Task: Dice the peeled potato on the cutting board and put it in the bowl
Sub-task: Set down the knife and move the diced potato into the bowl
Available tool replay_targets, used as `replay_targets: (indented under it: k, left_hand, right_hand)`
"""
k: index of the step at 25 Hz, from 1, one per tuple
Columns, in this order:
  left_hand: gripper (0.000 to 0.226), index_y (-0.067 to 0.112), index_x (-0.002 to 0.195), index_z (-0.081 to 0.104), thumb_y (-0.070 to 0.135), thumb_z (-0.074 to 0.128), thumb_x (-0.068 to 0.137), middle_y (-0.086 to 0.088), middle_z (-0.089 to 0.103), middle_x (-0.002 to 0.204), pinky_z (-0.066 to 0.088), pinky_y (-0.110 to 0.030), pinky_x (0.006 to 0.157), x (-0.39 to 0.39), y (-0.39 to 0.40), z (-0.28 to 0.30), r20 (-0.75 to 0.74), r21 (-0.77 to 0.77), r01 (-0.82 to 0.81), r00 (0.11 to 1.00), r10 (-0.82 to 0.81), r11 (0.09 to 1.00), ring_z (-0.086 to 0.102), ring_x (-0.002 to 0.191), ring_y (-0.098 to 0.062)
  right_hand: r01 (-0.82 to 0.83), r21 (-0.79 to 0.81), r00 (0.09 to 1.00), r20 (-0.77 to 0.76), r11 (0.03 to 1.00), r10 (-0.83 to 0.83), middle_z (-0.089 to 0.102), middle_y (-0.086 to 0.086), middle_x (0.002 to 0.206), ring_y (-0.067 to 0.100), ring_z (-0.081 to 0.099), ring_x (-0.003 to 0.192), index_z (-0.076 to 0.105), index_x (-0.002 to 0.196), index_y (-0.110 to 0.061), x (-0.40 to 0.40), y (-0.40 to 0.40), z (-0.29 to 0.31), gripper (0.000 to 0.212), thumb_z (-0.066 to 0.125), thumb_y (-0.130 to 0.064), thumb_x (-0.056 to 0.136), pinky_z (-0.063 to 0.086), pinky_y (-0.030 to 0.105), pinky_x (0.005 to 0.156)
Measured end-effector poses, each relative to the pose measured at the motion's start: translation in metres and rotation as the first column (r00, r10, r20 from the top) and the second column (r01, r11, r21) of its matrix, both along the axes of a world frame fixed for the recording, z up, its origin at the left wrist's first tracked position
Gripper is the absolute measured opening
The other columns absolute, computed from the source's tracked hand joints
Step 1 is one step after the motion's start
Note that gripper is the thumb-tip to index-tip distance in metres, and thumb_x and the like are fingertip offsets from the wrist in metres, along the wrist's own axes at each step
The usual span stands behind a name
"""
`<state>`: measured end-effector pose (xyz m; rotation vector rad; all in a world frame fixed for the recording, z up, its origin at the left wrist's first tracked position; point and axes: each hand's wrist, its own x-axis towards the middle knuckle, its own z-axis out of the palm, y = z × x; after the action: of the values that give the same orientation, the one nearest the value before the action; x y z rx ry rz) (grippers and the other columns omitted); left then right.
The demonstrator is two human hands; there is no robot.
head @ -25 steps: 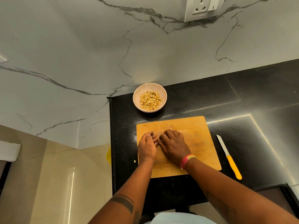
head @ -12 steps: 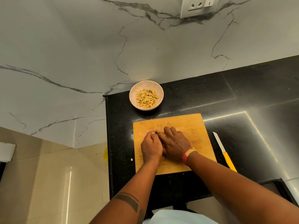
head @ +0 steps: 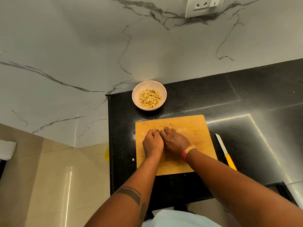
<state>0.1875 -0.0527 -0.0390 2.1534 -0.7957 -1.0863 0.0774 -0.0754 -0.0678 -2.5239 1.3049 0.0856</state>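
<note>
Both hands, left hand (head: 152, 143) and right hand (head: 175, 142), rest side by side on the cutting board (head: 196, 126), fingers curled; whether they hold anything I cannot tell. The bowl (head: 137, 91) of diced potato (head: 150, 97) sits at twelve o'clock from the board, the knife (head: 225, 151) at three o'clock on the tabletop (head: 213, 99).

Landmark: cutting board (head: 196, 126).

- Left hand (head: 153, 143) and right hand (head: 176, 141), knuckles up on the board's left half: whatever lies under the curled fingers is hidden; each grip's contents cannot be told.
- Board centre and near-left edge: covered by hands and forearms.
- Knife (head: 225, 152), right of the board: yellow handle end hidden behind the right forearm.
- Wall socket (head: 205, 6), far beyond the board: top cut by the frame.
- Pale speck (head: 133, 159) on the surface left of the board: too small to identify.
</note>
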Motion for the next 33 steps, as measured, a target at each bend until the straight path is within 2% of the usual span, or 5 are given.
replay_targets:
  k: [6,14,24,29,33]
  left_hand:
    - [0.032,0.027,0.099,0.07,0.027,0.038,0.1,0.004,0.072,0.097,0.057,-0.041,0.089,0.003,-0.007,0.01,-0.104,-0.044,-0.057,0.993,0.052,0.997,0.068,0.092,-0.015]
    - [0.03,0.023,0.092,0.072,0.026,0.043,0.1,0.002,0.075,0.082,0.059,-0.04,0.08,0.012,-0.046,0.044,-0.308,-0.191,-0.216,0.939,0.15,0.958,0.071,0.077,-0.016]
    - [0.039,0.018,0.099,0.071,0.041,0.042,0.087,-0.007,0.074,0.095,0.06,-0.038,0.075,0.058,-0.14,0.059,-0.28,-0.027,-0.236,0.935,0.22,0.971,0.071,0.085,-0.025]
    - [0.026,0.025,0.089,0.071,0.037,0.048,0.089,-0.003,0.075,0.092,0.061,-0.04,0.073,0.062,-0.141,0.052,-0.314,-0.046,-0.169,0.938,0.146,0.985,0.071,0.083,-0.02]
    - [0.029,0.021,0.091,0.073,0.029,0.047,0.1,-0.003,0.075,0.079,0.06,-0.038,0.071,0.054,-0.12,0.045,-0.237,-0.117,-0.051,0.971,0.022,0.992,0.065,0.065,-0.017]
  right_hand:
    - [0.326,0.248,0.891,0.242,0.912,-0.385,0.063,0.01,0.106,0.029,0.06,0.087,0.059,0.108,-0.013,-0.001,-0.008,0.007,0.028,0.043,-0.037,0.106,0.047,0.037,0.071]
    - [0.337,0.853,0.071,0.4,0.4,-0.914,0.051,0.008,0.066,0.018,0.046,0.053,0.064,0.085,-0.01,0.025,-0.059,0.057,0.036,0.051,-0.038,0.104,0.034,0.027,0.046]
    - [0.546,0.516,0.555,0.368,0.66,-0.746,0.07,0.019,0.108,0.033,0.064,0.1,0.069,0.109,0.001,0.092,-0.19,0.087,0.05,0.049,-0.044,0.103,0.041,0.031,0.077]
    - [0.632,0.427,0.485,0.434,0.647,-0.76,0.074,0.012,0.109,0.029,0.066,0.104,0.077,0.109,-0.008,0.078,-0.194,0.079,0.022,0.061,-0.016,0.098,0.05,0.031,0.092]
    - [0.511,0.715,0.122,0.49,0.478,-0.863,0.067,0.005,0.07,0.021,0.061,0.062,0.075,0.086,-0.01,0.057,-0.153,0.071,0.027,0.064,-0.032,0.098,0.052,0.03,0.057]
